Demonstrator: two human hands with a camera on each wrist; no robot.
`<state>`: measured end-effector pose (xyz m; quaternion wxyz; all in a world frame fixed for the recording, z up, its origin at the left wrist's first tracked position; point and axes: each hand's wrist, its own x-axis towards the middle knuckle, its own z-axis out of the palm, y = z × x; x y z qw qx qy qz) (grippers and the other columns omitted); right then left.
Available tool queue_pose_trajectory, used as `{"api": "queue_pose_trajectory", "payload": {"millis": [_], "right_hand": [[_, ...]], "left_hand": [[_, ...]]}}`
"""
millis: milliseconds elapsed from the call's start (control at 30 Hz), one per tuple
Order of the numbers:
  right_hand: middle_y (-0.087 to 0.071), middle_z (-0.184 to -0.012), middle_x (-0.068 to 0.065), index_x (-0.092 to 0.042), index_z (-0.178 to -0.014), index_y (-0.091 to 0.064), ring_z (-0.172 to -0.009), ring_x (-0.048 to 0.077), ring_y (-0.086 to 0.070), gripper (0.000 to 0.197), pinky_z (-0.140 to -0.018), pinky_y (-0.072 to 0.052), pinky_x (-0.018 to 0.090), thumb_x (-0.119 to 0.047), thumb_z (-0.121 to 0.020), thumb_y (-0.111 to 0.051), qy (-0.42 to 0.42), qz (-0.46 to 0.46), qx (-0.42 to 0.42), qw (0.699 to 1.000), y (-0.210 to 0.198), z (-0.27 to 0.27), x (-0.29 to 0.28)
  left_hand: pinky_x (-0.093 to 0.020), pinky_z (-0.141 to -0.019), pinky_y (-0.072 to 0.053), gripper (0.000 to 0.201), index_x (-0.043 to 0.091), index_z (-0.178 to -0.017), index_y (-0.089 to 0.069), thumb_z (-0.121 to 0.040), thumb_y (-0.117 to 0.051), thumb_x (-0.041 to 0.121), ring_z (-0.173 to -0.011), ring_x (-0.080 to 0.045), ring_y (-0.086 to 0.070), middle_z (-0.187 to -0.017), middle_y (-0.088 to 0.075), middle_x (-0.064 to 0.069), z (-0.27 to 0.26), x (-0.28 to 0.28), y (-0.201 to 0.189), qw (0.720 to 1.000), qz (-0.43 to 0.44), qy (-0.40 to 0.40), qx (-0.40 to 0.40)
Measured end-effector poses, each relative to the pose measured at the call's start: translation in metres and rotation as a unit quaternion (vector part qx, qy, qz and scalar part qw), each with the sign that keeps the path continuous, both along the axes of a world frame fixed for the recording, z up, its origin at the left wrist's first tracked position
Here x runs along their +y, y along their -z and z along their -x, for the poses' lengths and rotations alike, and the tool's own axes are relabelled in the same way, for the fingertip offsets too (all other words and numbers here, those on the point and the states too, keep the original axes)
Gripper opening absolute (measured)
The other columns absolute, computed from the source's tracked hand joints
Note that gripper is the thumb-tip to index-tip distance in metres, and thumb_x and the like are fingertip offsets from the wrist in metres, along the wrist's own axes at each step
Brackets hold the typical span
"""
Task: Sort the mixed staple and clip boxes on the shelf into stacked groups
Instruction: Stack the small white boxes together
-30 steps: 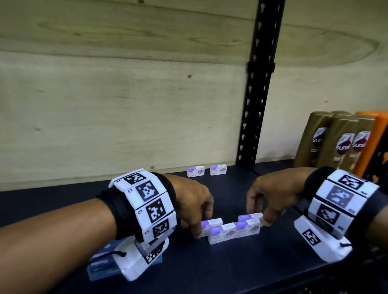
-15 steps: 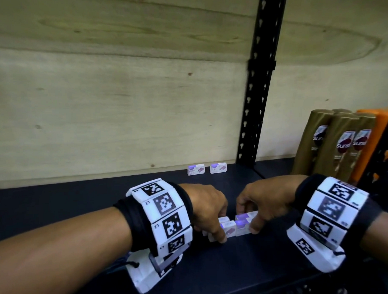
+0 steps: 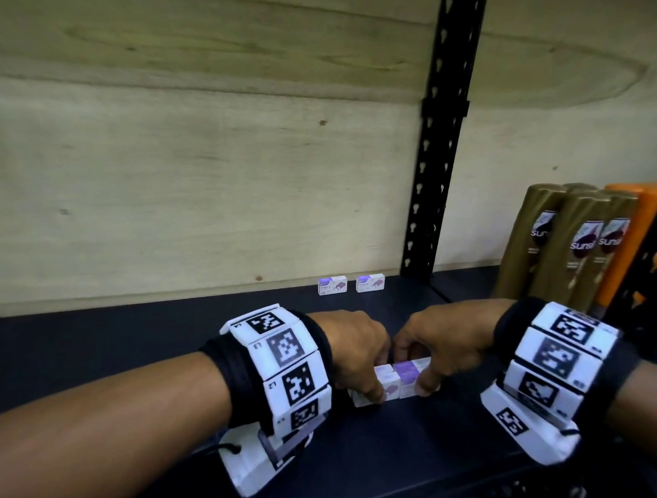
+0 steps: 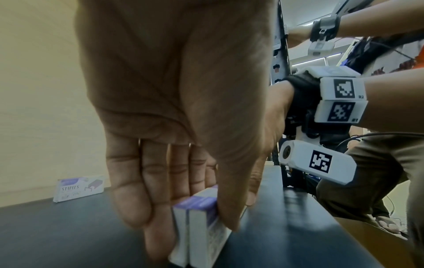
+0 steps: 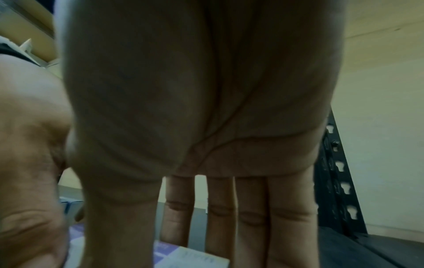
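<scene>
Several small white-and-purple staple boxes (image 3: 398, 383) stand pressed together on the dark shelf (image 3: 135, 351), near its front. My left hand (image 3: 378, 378) pinches their left end, thumb in front and fingers behind. My right hand (image 3: 417, 373) grips the right end the same way, its knuckles touching the left hand's. In the left wrist view, two boxes (image 4: 206, 241) stand on edge between my left hand's (image 4: 195, 235) thumb and fingers. The right wrist view shows a box (image 5: 190, 257) below my fingers (image 5: 220, 217). Two more staple boxes (image 3: 332, 285) (image 3: 370, 283) stand against the back panel.
Brown shampoo bottles (image 3: 568, 253) and an orange container (image 3: 635, 235) stand at the right. A black perforated upright (image 3: 439, 150) rises behind the hands, in front of the wooden back panel (image 3: 166, 180). The shelf's front edge lies just below my wrists.
Both hands have moved toward each other and a little right. The boxes that lay in a loose row are now squeezed into one tight group between them.
</scene>
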<state>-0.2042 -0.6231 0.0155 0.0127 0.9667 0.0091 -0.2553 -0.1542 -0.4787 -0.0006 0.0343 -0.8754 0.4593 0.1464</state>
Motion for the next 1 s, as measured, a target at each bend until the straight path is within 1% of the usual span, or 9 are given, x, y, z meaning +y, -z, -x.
{"api": "queue_pose_trajectory", "payload": {"millis": [167, 300, 367, 500, 633, 700, 800, 900, 1000], "right_hand": [[-0.07, -0.107, -0.01, -0.036, -0.117, -0.063, -0.096, 0.011, -0.065, 0.047, -0.09, -0.052, 0.031, -0.04, -0.074, -0.082, 0.016, 0.007, 0.024, 1.0, -0.007, 0.001, 0.002], [-0.065, -0.113, -0.015, -0.037, -0.124, -0.058, -0.093, 0.005, -0.06, 0.061, -0.089, -0.048, 0.026, -0.036, -0.07, -0.087, 0.031, 0.016, 0.027, 0.999, -0.024, -0.003, 0.002], [-0.063, -0.115, -0.014, -0.037, -0.127, -0.056, -0.098, 0.005, -0.061, 0.065, -0.092, -0.048, 0.026, -0.034, -0.07, -0.088, 0.037, 0.016, 0.024, 0.999, -0.033, -0.009, -0.001], [-0.064, -0.111, -0.012, -0.033, -0.123, -0.06, -0.103, 0.013, -0.065, 0.06, -0.097, -0.052, 0.034, -0.026, -0.071, -0.088, 0.058, -0.011, 0.001, 0.998, -0.047, -0.033, -0.013], [-0.069, -0.106, -0.007, -0.031, -0.115, -0.064, -0.101, 0.017, -0.067, 0.046, -0.097, -0.053, 0.037, -0.031, -0.074, -0.085, 0.066, -0.012, -0.054, 0.996, -0.055, -0.07, -0.026], [-0.071, -0.107, -0.006, -0.031, -0.114, -0.065, -0.101, 0.016, -0.067, 0.041, -0.098, -0.052, 0.036, -0.034, -0.077, -0.082, 0.07, 0.0, -0.081, 0.994, -0.055, -0.087, -0.032], [-0.069, -0.111, -0.007, -0.028, -0.118, -0.064, -0.102, 0.014, -0.064, 0.041, -0.097, -0.05, 0.031, -0.033, -0.08, -0.08, 0.069, 0.022, -0.113, 0.991, -0.047, -0.115, -0.04], [-0.065, -0.117, -0.005, -0.027, -0.122, -0.062, -0.105, 0.014, -0.06, 0.043, -0.092, -0.047, 0.026, -0.03, -0.082, -0.078, 0.07, 0.04, -0.124, 0.989, -0.034, -0.14, -0.047], [-0.064, -0.12, -0.003, -0.027, -0.124, -0.061, -0.109, 0.016, -0.059, 0.044, -0.095, -0.048, 0.029, -0.028, -0.083, -0.078, 0.068, 0.051, -0.125, 0.989, -0.023, -0.159, -0.051]], "left_hand": [[-0.027, -0.072, -0.051, 0.043, 0.024, -0.112, -0.064, -0.079, -0.073, 0.051, -0.091, -0.016, -0.066, -0.102, -0.072, 0.001, -0.002, 0.002, -0.004, 1.0, -0.021, -0.003, 0.015], [-0.031, -0.083, -0.055, 0.052, 0.026, -0.113, -0.06, -0.071, -0.083, 0.046, -0.093, -0.014, -0.067, -0.102, -0.071, 0.005, -0.012, 0.007, -0.016, 0.999, -0.013, -0.019, 0.034], [-0.032, -0.086, -0.054, 0.057, 0.028, -0.114, -0.059, -0.068, -0.085, 0.046, -0.095, -0.013, -0.065, -0.105, -0.07, 0.007, -0.021, 0.01, -0.025, 0.999, -0.012, -0.022, 0.033], [-0.025, -0.078, -0.05, 0.056, 0.028, -0.116, -0.058, -0.069, -0.086, 0.041, -0.096, -0.014, -0.064, -0.106, -0.07, 0.007, -0.046, 0.012, -0.045, 0.999, -0.003, -0.034, 0.007], [-0.024, -0.072, -0.043, 0.049, 0.022, -0.115, -0.061, -0.076, -0.079, 0.047, -0.091, -0.013, -0.06, -0.104, -0.068, 0.007, -0.081, 0.007, -0.054, 0.997, 0.011, -0.057, -0.048], [-0.026, -0.073, -0.045, 0.049, 0.018, -0.115, -0.063, -0.079, -0.075, 0.049, -0.09, -0.013, -0.06, -0.103, -0.068, 0.007, -0.099, 0.004, -0.053, 0.995, 0.022, -0.075, -0.067], [-0.032, -0.083, -0.049, 0.05, 0.016, -0.117, -0.066, -0.082, -0.071, 0.052, -0.1, -0.02, -0.064, -0.109, -0.069, 0.001, -0.129, -0.004, -0.046, 0.99, 0.017, -0.097, -0.096], [-0.032, -0.077, -0.048, 0.053, 0.014, -0.115, -0.066, -0.083, -0.068, 0.055, -0.098, -0.024, -0.065, -0.113, -0.069, -0.003, -0.153, -0.012, -0.034, 0.987, -0.002, -0.106, -0.118], [-0.03, -0.075, -0.047, 0.054, 0.013, -0.116, -0.066, -0.082, -0.069, 0.055, -0.097, -0.024, -0.066, -0.111, -0.069, -0.003, -0.169, -0.02, -0.022, 0.986, -0.007, -0.112, -0.125]]}}
